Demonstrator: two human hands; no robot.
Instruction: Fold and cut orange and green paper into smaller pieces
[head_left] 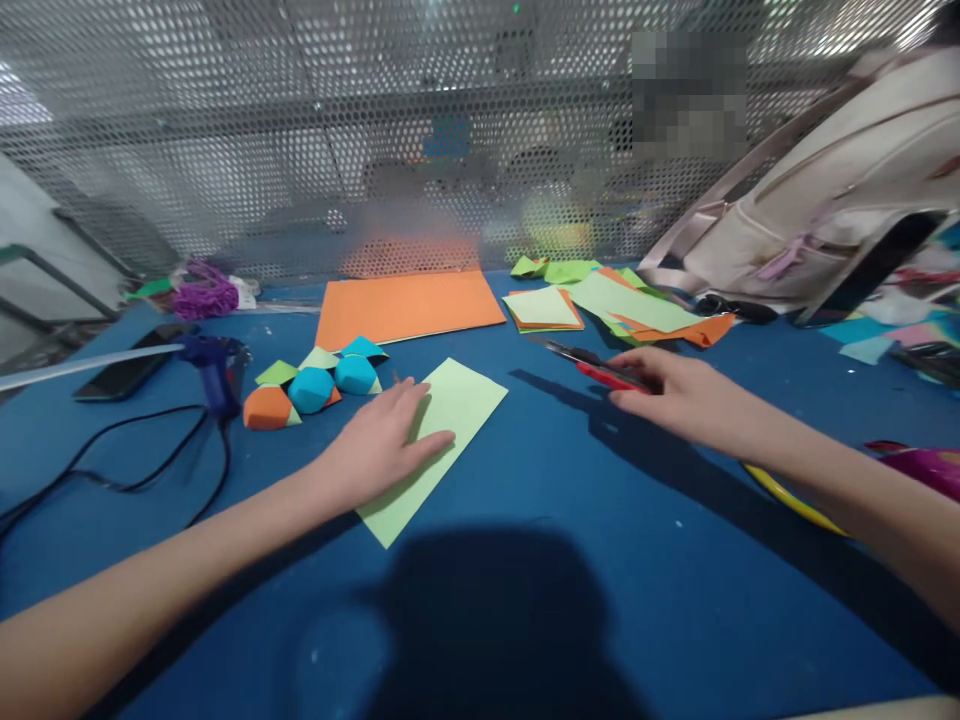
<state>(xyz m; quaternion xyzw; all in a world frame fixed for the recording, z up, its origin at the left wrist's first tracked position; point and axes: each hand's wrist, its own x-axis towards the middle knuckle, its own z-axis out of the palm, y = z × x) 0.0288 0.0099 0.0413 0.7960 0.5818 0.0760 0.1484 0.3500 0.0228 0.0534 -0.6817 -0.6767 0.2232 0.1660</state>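
Note:
My left hand (pixel 382 445) lies flat, fingers stretched out, on a light green paper strip (pixel 450 420) in the middle of the blue table (pixel 562 560). My right hand (pixel 675 395) is closing over red-handled scissors (pixel 596 365) that lie on the table to the right of the strip; the fingers curl round the handles. Just left of my left hand sit folded paper shapes in orange, blue and green (pixel 311 385).
An orange sheet (pixel 409 305) lies behind the strip. Green and orange paper pieces (pixel 607 305) are piled at the back right. A blue glue gun (pixel 214 370) with a black cord and a phone (pixel 127 370) lie left. A beige bag (pixel 825 210) leans at the right. A perforated metal screen (pixel 300 130) closes the back.

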